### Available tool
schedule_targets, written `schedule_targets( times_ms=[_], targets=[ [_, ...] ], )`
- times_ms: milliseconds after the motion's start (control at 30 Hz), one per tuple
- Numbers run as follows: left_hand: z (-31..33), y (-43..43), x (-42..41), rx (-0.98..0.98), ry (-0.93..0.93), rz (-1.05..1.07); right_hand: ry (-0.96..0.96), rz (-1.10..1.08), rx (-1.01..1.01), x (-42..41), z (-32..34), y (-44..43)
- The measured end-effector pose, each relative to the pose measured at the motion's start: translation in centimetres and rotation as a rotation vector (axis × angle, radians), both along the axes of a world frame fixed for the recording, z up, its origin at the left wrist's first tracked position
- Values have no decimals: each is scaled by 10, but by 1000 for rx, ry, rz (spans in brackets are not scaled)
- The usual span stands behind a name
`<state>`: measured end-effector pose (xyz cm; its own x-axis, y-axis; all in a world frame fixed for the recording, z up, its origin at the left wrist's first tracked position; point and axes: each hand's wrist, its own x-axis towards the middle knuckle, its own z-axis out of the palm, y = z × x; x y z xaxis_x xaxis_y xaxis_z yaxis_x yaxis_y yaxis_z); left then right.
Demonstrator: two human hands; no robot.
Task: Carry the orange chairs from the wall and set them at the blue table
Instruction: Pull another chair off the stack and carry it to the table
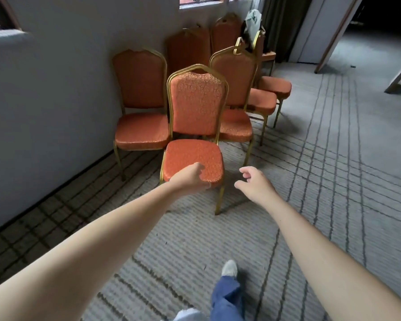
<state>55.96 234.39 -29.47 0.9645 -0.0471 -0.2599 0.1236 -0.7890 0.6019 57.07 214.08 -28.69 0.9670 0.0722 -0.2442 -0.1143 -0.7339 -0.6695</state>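
Several orange chairs with gold frames stand by the grey wall. The nearest orange chair (196, 105) faces me, its seat just ahead of my arms. My left hand (191, 176) is stretched out over the front edge of that seat, fingers loosely curled and holding nothing. To the right of the seat's front corner, my right hand (252, 181) hangs in the air with relaxed fingers, empty. Another orange chair (140, 98) sits against the wall to the left. More chairs (237, 89) line up behind. The blue table is out of view.
The grey wall (56, 89) runs along the left. Patterned grey carpet (333, 147) spreads to the right. Wooden legs or boards (396, 77) lean at the far right. Clothing (252, 19) hangs over a back chair. My jeans leg and shoe (229, 281) step forward below.
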Motion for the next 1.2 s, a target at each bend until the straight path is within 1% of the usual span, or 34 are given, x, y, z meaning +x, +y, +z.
schedule_targets(
  times_ms=[233,467,600,733,867,1000,1133,1200],
  targets=[
    [7,-22,197,-58,-32,178,-60,172,-65,237,22,-19],
    [8,-16,341,-130,-32,330,-67,327,-69,414,26,6],
    [-5,-1,448,-97,-53,390,-109,385,-58,527,20,30],
    [-9,17,548,-108,-49,442,-103,433,-50,627,23,51],
    [-7,23,615,-147,-42,504,-104,472,-55,706,22,66],
    [-14,39,682,-154,-39,576,-181,520,-93,792,12,104],
    [-27,54,744,-158,-27,740,-205,698,-96,874,-8,157],
    [-33,56,769,-157,-3,846,-183,807,-85,909,-19,181]
  ],
)
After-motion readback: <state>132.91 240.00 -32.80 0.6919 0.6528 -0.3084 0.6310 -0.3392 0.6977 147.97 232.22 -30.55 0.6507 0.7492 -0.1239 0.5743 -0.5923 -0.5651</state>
